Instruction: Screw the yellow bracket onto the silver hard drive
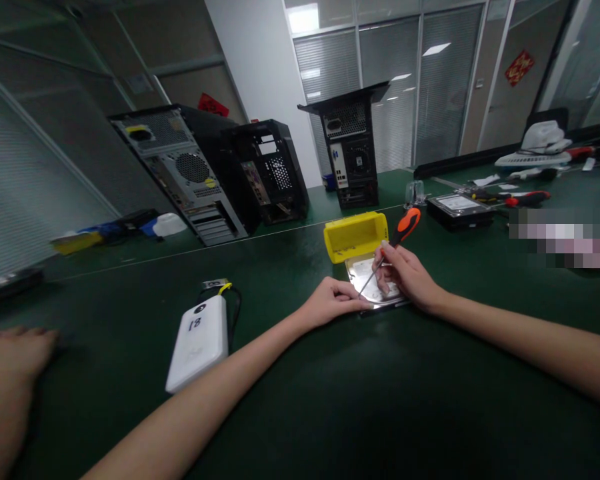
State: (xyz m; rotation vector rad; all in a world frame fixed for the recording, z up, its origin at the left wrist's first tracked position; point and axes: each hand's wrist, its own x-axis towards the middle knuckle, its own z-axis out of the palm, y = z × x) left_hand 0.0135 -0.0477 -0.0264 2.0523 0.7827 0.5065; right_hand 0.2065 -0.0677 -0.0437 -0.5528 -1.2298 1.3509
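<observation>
A silver hard drive (pixel 363 271) lies on the green table in front of an open yellow box (pixel 356 238). My right hand (pixel 403 272) holds a screwdriver (pixel 405 225) with an orange and black handle, its shaft slanting down to the drive's near left part. At the screwdriver's tip, the fingers of my left hand (pixel 334 303) are pinched together on the drive's corner; whether they hold something small there cannot be made out.
Computer cases (pixel 195 173) (pixel 353 150) stand at the back. A white power bank (pixel 199 341) lies left of my left forearm. Another person's hand (pixel 17 353) rests at the far left. More drives (pixel 460 207) and pliers (pixel 527 199) are at right.
</observation>
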